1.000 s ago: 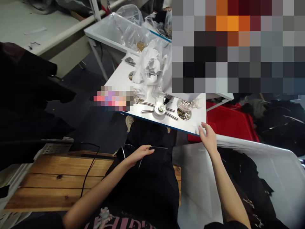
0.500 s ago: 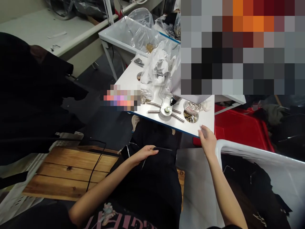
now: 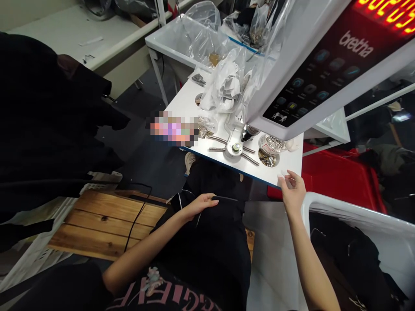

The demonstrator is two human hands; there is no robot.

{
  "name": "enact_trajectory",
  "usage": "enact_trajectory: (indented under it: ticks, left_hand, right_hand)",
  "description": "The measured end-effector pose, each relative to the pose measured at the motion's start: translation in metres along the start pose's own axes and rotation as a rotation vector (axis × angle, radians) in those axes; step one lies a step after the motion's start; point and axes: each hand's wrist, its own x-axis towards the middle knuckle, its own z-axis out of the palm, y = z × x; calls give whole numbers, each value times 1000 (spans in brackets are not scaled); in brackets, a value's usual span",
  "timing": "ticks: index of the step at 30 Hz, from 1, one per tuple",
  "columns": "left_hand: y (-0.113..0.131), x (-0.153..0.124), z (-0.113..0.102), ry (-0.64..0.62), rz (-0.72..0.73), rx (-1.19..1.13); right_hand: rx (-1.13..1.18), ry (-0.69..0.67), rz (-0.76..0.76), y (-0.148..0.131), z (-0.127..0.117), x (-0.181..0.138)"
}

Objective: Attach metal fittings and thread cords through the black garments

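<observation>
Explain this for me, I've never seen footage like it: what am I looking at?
This view comes from a camera worn on a person's head, looking down at their own hands. The left hand rests on black clothing over their lap. The right hand is at the near edge of a white table, apparently holding nothing. On the table lie corrugated metal hoses, a round metal fitting, small metal parts and clear plastic bags. Above it is a machine's control panel marked bretha.

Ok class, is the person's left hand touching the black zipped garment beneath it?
Touching: the head view shows the left hand resting on the black garment, fingers across it.
</observation>
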Motion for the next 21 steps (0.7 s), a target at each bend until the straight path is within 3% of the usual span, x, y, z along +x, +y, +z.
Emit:
enact_trajectory:
  ticks: [4, 8, 13, 18, 21]
  left_hand:
    - [-1, -2, -6, 36, 31, -64]
    - [-4, -3, -12, 72, 30, -119]
    - [-6, -3, -14, 65, 36, -129]
    - [-7, -2, -15, 53, 30, -121]
    - [-8, -1, -15, 57, 19, -118]
  right_hand:
    - [174, -26, 88, -26, 1, -26]
    - [250, -239, 61, -64, 6, -65]
    - [197, -485, -78, -94, 15, -98]
    - [186, -486, -137, -105, 23, -103]
    - [193, -478, -254, -106, 29, -100]
